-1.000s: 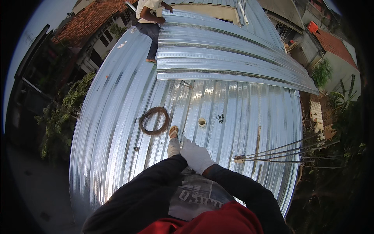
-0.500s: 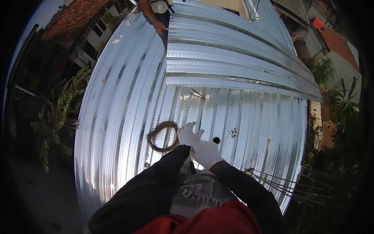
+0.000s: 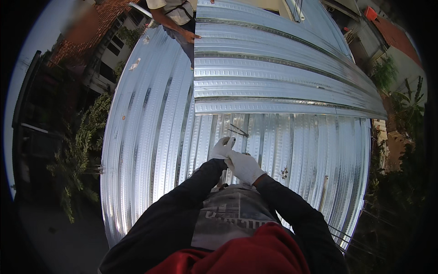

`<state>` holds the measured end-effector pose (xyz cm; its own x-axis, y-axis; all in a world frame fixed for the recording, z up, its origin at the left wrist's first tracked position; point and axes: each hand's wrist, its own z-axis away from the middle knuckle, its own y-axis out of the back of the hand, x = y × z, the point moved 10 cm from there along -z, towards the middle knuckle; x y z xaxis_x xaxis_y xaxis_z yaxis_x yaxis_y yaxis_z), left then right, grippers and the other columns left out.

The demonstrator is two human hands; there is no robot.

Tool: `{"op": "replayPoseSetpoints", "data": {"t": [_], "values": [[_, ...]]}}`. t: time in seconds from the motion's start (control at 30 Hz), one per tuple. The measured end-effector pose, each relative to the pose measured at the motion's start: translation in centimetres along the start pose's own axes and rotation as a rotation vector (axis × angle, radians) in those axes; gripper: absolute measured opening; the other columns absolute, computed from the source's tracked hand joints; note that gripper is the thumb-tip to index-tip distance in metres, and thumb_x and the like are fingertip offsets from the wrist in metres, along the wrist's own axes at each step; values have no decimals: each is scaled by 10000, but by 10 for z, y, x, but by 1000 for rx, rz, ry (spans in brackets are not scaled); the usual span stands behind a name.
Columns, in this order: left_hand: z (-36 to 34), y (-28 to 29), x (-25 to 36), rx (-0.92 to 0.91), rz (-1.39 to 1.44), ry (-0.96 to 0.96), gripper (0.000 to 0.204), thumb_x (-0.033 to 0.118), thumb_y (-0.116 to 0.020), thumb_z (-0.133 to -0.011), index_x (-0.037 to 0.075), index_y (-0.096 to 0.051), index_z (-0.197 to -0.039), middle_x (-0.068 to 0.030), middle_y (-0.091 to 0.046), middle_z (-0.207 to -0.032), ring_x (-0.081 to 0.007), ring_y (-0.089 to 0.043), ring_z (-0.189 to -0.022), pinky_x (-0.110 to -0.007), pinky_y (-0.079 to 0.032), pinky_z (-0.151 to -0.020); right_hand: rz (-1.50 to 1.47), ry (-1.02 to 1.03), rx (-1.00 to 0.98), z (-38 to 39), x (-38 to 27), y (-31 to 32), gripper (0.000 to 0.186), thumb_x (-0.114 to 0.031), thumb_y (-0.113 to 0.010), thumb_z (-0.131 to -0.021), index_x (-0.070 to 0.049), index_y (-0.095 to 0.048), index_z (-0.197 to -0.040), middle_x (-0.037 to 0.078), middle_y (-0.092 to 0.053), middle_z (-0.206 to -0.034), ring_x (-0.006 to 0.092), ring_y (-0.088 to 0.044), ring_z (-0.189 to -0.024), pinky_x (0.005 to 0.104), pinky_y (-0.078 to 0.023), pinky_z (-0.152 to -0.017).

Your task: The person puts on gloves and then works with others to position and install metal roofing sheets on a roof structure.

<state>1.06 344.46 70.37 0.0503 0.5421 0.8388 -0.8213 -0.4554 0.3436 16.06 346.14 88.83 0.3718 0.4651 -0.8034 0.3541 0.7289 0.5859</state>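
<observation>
Both of my hands wear white gloves, close together above the ribbed metal decking (image 3: pixel 150 150). My left hand (image 3: pixel 221 148) is raised, its fingers bent and the thumb apart, holding nothing. Against its palm side and wrist, my right hand (image 3: pixel 245 167) is closed, pinching the left glove near the cuff. Just beyond my hands, thin metal rods (image 3: pixel 239 131) stick up from the decking.
A large loose corrugated sheet (image 3: pixel 273 73) lies crosswise ahead. At its left edge another person (image 3: pixel 180 18) stands with a hand on it. Roof edges drop off on both sides, by trees (image 3: pixel 77 155) and houses. Wires or rods (image 3: pixel 340 235) jut out lower right.
My view has shifted, and my left fingers have drawn in while my right hand stays at the left glove. The wire coil is out of sight. The other person shows more fully.
</observation>
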Motion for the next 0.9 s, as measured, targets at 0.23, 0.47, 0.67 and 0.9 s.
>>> {"op": "replayPoseSetpoints", "data": {"t": [0.23,0.47,0.67,0.9], "values": [[-57,0,153,182,-101,-205,358,229,-613,-989,62,-669,-1300,-121,-745,-1182,-241,-713,-1086,-339,-523,-973,298,-196,-91,-99,73,57,284,-283,-536,-962,-55,-679,-1054,198,-728,-895,399,-716,-867,529,-550,-762],[-125,-44,152,-52,535,165,811,527,-602,-992,100,-294,-1609,-139,-341,-1632,-266,-368,-1472,-382,-320,-1184,254,19,204,-120,25,151,224,-233,-600,-914,-33,-671,-988,213,-710,-906,389,-699,-885,487,-539,-766],[-191,-75,169,-282,811,19,519,478,-556,-1044,138,-537,-1436,-67,-580,-1416,-208,-565,-1244,-368,-505,-990,-576,-179,308,-148,98,136,316,-325,-573,-982,-30,-672,-1039,207,-709,-916,363,-700,-914,426,-526,-771],[-331,187,178,407,630,-86,221,354,-678,-993,152,-676,-1081,28,-707,-984,-122,-592,-816,-267,-466,-730,-711,-535,130,-111,176,159,508,-480,-628,-974,-21,-696,-1179,96,-683,-796,161,-649,-733,334,-512,-677]]}}
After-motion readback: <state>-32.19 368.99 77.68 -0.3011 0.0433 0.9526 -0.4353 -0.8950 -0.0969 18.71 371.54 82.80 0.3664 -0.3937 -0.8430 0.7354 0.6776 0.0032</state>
